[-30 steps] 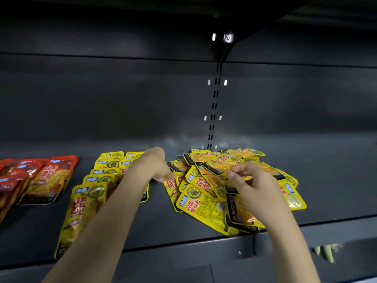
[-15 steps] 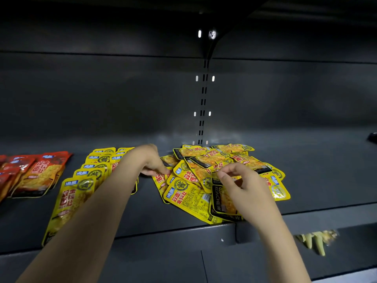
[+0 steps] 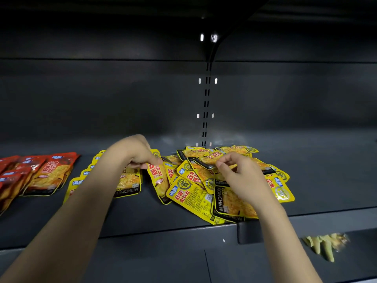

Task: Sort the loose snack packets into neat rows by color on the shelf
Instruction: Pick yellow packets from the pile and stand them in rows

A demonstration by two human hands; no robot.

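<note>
A loose heap of yellow snack packets (image 3: 195, 193) lies on the dark shelf (image 3: 142, 213), right of centre. My left hand (image 3: 134, 154) pinches the top of one yellow packet (image 3: 158, 178) at the heap's left edge. My right hand (image 3: 240, 174) reaches over the heap, its fingertips pinching the corner of a packet (image 3: 206, 161) on top. Yellow packets laid in rows (image 3: 128, 180) sit left of the heap, partly hidden by my left arm. Red packets (image 3: 47, 172) lie in rows at the far left.
The shelf's front lip (image 3: 163, 231) runs across below the packets. A slotted upright (image 3: 206, 103) divides the dark back panel. Pale green packets (image 3: 324, 244) show on a lower level at the right. Bare shelf (image 3: 330, 172) stretches right of the heap.
My left hand has taken hold of a yellow packet at the heap's left edge and lifted its top. My right hand has shifted slightly on the heap's top packets.
</note>
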